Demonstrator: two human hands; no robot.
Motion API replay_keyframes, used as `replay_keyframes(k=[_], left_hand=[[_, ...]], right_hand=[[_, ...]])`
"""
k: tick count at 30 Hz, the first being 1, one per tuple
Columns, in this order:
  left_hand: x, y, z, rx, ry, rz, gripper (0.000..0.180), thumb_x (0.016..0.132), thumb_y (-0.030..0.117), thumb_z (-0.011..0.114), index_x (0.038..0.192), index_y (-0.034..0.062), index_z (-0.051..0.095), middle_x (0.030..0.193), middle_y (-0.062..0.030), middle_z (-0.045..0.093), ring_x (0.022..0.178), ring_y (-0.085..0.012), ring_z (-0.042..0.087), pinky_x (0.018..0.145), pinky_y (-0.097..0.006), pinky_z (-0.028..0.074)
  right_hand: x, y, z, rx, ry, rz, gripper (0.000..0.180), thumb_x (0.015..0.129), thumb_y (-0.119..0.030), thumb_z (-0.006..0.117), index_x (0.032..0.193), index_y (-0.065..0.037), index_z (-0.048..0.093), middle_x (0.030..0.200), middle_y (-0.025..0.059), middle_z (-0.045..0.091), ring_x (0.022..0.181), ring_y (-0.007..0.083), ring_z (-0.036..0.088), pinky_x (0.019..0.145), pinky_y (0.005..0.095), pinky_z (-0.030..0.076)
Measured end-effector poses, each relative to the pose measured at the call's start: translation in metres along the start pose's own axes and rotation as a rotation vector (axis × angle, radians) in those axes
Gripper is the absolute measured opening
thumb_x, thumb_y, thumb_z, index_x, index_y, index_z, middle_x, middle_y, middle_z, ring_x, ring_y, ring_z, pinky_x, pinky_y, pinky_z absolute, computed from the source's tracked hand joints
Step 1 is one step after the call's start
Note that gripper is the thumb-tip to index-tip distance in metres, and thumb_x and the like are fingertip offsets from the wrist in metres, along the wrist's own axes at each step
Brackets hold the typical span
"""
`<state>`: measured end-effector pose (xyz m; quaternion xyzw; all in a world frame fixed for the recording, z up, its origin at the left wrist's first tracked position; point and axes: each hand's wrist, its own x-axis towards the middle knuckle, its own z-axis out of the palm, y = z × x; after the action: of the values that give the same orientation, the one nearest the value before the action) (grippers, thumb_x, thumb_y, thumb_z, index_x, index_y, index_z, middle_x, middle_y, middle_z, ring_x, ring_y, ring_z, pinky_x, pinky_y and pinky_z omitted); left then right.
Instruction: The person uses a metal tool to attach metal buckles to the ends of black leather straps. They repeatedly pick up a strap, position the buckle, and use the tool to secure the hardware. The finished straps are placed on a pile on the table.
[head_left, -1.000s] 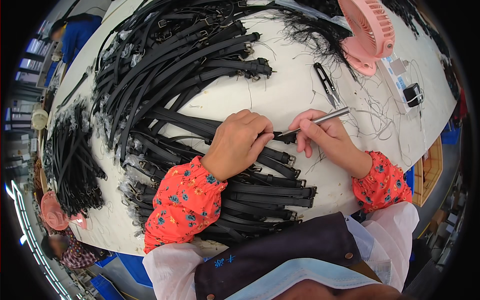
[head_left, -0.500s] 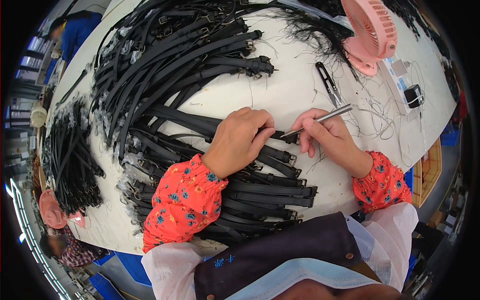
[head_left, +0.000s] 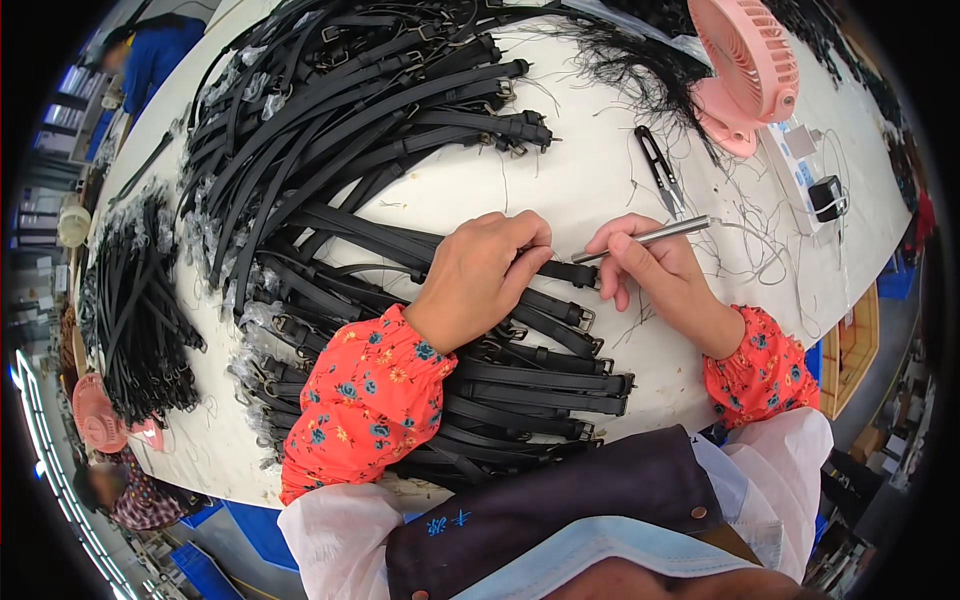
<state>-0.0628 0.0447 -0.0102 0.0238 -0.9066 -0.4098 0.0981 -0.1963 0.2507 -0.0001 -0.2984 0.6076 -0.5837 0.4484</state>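
My left hand [head_left: 482,265] pinches a black strap [head_left: 570,272] with a metal buckle, its end sticking out to the right past the fingertips. My right hand [head_left: 655,265] grips a slim silver pen-shaped tool [head_left: 668,231] between thumb and fingers. The tool's tip points left, just above the buckle end of the strap; whether it touches cannot be told. A thin pale cable seems to lead off from the tool's rear end. More black buckled straps [head_left: 540,385] lie under and below my left hand, their buckle ends toward the right.
A large heap of black straps [head_left: 380,110] covers the table's far left, with a smaller bundle [head_left: 145,310] beyond. Black thread snips [head_left: 655,165] lie beyond my right hand, near a pink fan [head_left: 745,70] and a white power strip [head_left: 795,175]. Loose threads litter the white table [head_left: 590,190].
The tool's tip has lifted slightly and shifted right from the strap's end, showing more of the strap. Both hands keep their grips and have barely moved.
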Motion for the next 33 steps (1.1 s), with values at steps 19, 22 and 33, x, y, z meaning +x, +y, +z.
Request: replay_keyframes(k=[19, 22, 33], left_hand=[[-0.001, -0.002, -0.005, 0.169, -0.029, 0.149, 0.016, 0.079, 0.006, 0.078, 0.090, 0.0074, 0.067, 0.095, -0.0036, 0.064, 0.095, -0.0268, 0.058, 0.091, -0.040, 0.044], [-0.004, 0.000, -0.002, 0.340, 0.058, 0.303, 0.014, 0.079, 0.003, 0.077, 0.088, 0.0066, 0.067, 0.093, -0.0030, 0.064, 0.088, -0.0257, 0.059, 0.082, -0.038, 0.048], [-0.004, 0.013, -0.009, -0.112, -0.129, -0.073, 0.030, 0.082, 0.005, 0.077, 0.109, 0.0061, 0.063, 0.095, -0.0082, 0.060, 0.072, -0.0253, 0.063, 0.067, -0.036, 0.052]], right_hand=[[-0.001, 0.005, -0.005, 0.010, 0.097, -0.178, 0.034, 0.109, -0.032, 0.047, 0.116, -0.001, 0.060, 0.082, 0.0067, 0.066, 0.068, 0.0094, 0.060, 0.064, 0.0223, 0.048], [-0.001, 0.004, -0.003, 0.030, 0.103, -0.201, 0.034, 0.109, -0.031, 0.046, 0.117, -0.001, 0.060, 0.087, 0.0073, 0.066, 0.073, 0.0100, 0.060, 0.068, 0.0229, 0.049], [0.002, 0.004, -0.004, 0.083, 0.122, -0.144, 0.035, 0.109, -0.031, 0.046, 0.117, 0.000, 0.059, 0.086, 0.0085, 0.067, 0.072, 0.0118, 0.062, 0.068, 0.0249, 0.051]])
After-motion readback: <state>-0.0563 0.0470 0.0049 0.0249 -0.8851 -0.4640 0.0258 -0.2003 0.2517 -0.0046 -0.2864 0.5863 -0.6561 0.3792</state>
